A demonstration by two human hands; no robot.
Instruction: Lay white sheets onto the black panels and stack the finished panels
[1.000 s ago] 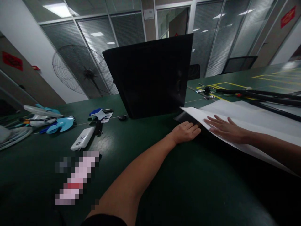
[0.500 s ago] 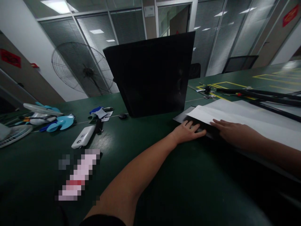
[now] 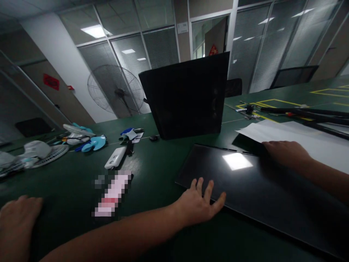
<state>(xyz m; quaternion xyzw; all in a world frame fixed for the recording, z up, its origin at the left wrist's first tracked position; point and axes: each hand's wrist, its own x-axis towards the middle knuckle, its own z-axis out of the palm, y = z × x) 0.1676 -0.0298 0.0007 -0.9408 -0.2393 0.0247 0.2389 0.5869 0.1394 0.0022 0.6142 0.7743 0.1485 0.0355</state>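
Note:
A flat black panel with a glossy face, apparently a display screen [image 3: 207, 171], lies on the green table and reflects a ceiling light. At its near left edge is my left hand [image 3: 199, 203], fingers spread; whether they press on the panel I cannot tell. My right hand [image 3: 287, 154] is closed at the near edge of a large white sheet [image 3: 302, 134]. That sheet lies over and beyond the panel's far right side, its left corner slightly raised. My right fingertips are partly hidden.
A tall black panel [image 3: 188, 98] stands upright behind. To the left are a white device [image 3: 116, 157], a blurred-out pink item [image 3: 116, 193], a black mouse [image 3: 154, 138] and blue fan blades [image 3: 94, 143]. Another person's hand [image 3: 21, 214] rests at far left. Black tubes [image 3: 302, 111] lie right.
The white sheet and my right hand have shifted right, uncovering the glossy black panel. My left hand has come nearer, its fingers more spread. Another person's hand has appeared at left; the view has turned left.

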